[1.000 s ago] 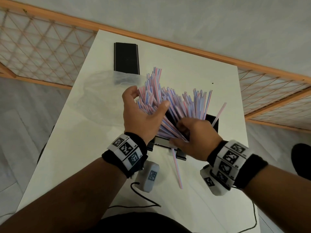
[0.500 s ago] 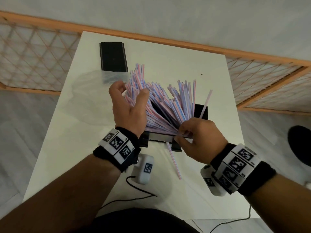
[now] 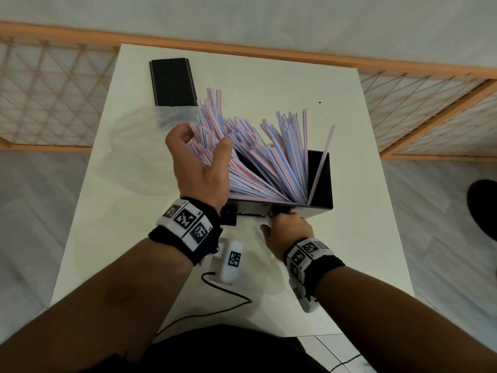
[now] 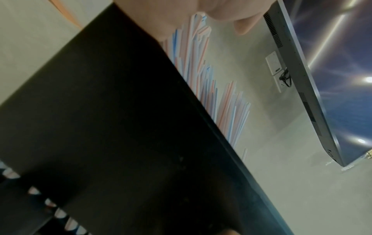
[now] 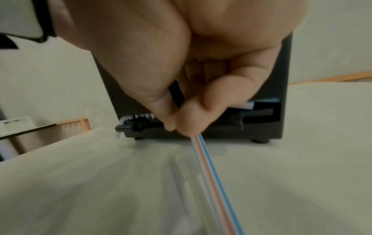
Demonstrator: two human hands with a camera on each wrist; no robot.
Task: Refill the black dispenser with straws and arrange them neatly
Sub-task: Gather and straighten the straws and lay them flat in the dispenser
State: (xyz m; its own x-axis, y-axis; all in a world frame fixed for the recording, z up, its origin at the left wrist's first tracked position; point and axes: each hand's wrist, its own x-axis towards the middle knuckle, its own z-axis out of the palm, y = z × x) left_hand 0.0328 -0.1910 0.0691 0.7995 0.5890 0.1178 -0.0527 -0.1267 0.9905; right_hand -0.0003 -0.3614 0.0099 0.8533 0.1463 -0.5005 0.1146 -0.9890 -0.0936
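The black dispenser (image 3: 320,181) stands open-topped on the white table (image 3: 269,76). A big bundle of pink-and-blue striped straws (image 3: 269,162) fans out of it, leaning left and away. My left hand (image 3: 200,154) curls round the left part of the bundle, thumb on its near side. In the left wrist view the dispenser wall (image 4: 100,127) fills the picture, with straws (image 4: 201,71) behind it. My right hand (image 3: 285,230) is low at the dispenser's front. There it (image 5: 175,125) pinches one loose straw (image 5: 211,167) that slants down toward the table.
The dispenser's black lid (image 3: 172,82) lies flat at the table's far left. A clear plastic bag (image 3: 150,146) is spread beside it. A wooden lattice railing (image 3: 430,117) borders the table. A cable (image 3: 226,305) trails across the near edge.
My right hand has left the straw bundle and dropped to the dispenser's front, where it has taken the loose straw. The left hand still holds the bundle.
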